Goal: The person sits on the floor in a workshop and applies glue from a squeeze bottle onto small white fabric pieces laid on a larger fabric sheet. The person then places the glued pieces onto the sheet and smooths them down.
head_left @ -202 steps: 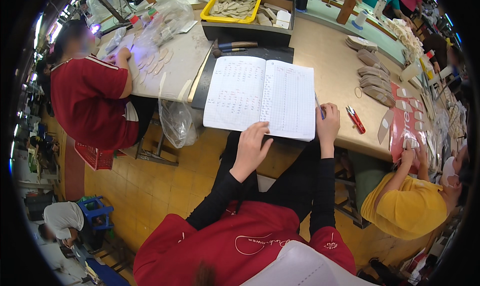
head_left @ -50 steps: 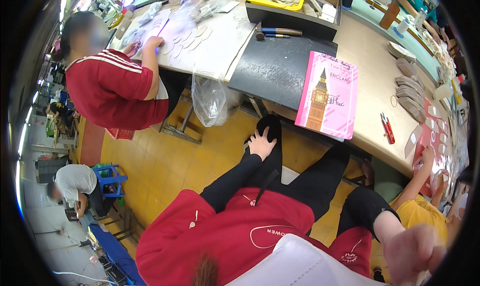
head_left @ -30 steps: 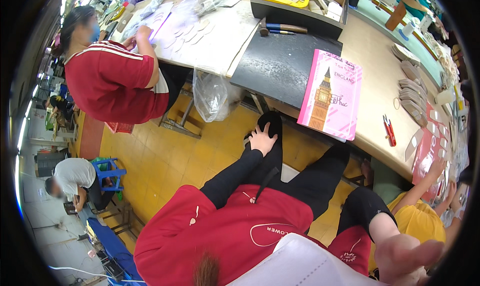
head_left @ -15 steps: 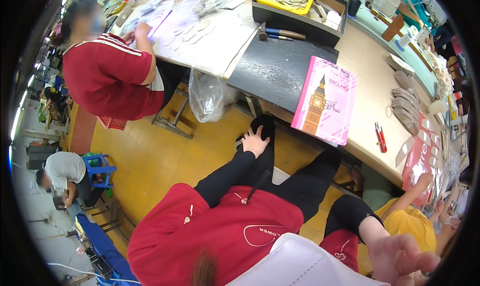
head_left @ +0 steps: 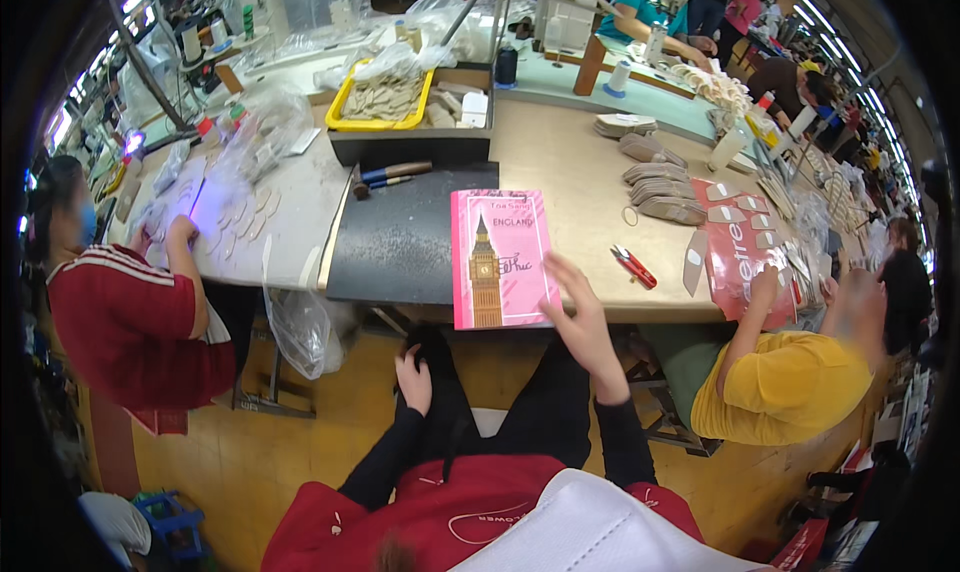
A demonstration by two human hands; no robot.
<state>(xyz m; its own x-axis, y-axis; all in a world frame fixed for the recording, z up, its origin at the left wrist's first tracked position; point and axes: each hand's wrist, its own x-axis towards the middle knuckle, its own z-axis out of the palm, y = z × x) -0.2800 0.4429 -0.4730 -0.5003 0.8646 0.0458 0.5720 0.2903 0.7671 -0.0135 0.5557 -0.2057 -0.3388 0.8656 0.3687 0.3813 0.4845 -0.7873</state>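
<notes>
A pink notebook (head_left: 500, 262) with a clock tower on its cover lies closed at the table's front edge, partly on a black mat (head_left: 400, 237). My right hand (head_left: 583, 322) is raised at the notebook's right side, fingers spread and slightly blurred, holding nothing. Its fingertips overlap the cover's edge in the picture; whether they touch it I cannot tell. On my left knee rests my left hand (head_left: 413, 383), flat with fingers apart. Red-handled snips (head_left: 634, 267) lie right of the notebook. A hammer (head_left: 392, 176) lies at the mat's far side beside a blue-handled tool.
Behind the mat, a black box (head_left: 400, 150) holds a yellow tray (head_left: 344, 122) of beige pieces. Stacked beige pieces (head_left: 665, 197) lie at the far right, near a red sheet (head_left: 735, 262). One person in red works on the left, another in yellow on the right. A plastic bag (head_left: 305, 337) hangs left.
My view has swung round to face the table more squarely. My right hand has come from the lower right up to the notebook's side. My left hand stays on my knee.
</notes>
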